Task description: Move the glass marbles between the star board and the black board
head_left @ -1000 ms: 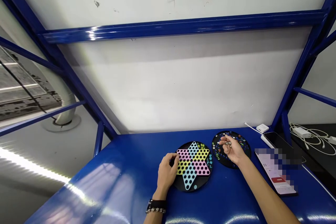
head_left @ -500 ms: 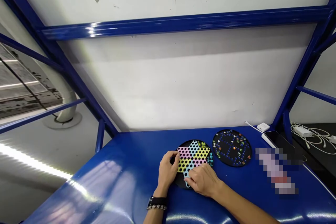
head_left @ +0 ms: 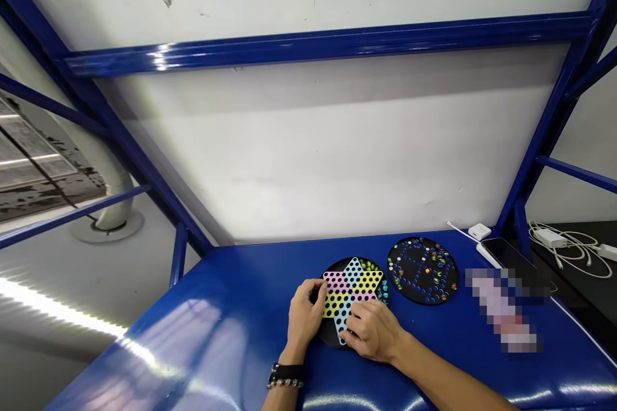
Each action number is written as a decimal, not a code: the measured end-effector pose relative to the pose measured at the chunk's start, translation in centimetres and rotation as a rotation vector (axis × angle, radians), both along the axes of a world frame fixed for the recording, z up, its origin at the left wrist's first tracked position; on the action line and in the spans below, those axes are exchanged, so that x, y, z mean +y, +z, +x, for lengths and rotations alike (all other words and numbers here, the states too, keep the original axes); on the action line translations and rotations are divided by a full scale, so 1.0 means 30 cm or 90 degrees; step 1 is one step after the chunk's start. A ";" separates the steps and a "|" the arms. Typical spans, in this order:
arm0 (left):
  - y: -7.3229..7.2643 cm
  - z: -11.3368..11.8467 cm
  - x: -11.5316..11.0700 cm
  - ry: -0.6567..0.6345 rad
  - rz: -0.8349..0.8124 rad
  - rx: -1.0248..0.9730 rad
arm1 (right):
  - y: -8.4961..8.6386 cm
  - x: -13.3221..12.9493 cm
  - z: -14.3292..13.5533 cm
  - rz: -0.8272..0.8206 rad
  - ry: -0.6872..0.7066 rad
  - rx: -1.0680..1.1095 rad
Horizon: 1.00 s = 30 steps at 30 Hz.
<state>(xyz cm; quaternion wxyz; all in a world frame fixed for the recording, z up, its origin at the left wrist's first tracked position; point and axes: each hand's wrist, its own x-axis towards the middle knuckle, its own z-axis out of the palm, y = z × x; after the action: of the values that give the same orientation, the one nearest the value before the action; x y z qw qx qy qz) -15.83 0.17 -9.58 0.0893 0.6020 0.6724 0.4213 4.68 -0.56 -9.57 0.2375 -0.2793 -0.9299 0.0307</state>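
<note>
Pixelation covers the pinkish oblong phone screen (head_left: 501, 308) at right. The right hand (head_left: 372, 332) has joined the left hand (head_left: 306, 311) at the multicoloured star-shaped board (head_left: 351, 288); I cannot tell either grip's state.

Left grip (head_left: 304, 313) and right grip (head_left: 373, 331) touch the star board (head_left: 359, 280) from opposite sides.

A blue beam (head_left: 332, 45) crosses the white wall (head_left: 308, 148) before me, upper center. Light (head_left: 197, 324) streaks my tabletop (head_left: 255, 273), lower left.
</note>
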 end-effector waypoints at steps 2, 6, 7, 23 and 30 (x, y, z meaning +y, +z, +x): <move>0.001 0.000 -0.001 0.003 -0.001 0.001 | 0.021 0.021 0.018 -0.025 -0.028 0.043; 0.008 0.003 -0.003 0.007 -0.012 -0.003 | 0.081 0.153 0.168 -0.097 -0.251 0.124; 0.010 0.005 -0.004 0.007 -0.014 -0.003 | 0.089 0.198 0.232 -0.103 -0.329 0.117; 0.005 0.003 -0.001 0.007 -0.017 0.005 | -0.031 0.398 0.679 -0.230 -0.671 0.091; 0.006 0.004 0.000 0.005 -0.016 0.001 | 0.038 0.382 0.656 -0.402 -0.558 0.636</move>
<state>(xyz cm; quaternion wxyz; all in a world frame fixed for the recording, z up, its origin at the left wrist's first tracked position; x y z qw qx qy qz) -15.71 0.17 -9.40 0.0947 0.5988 0.6800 0.4124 24.37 10.90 -8.44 0.5316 -0.6333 -0.4607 0.3225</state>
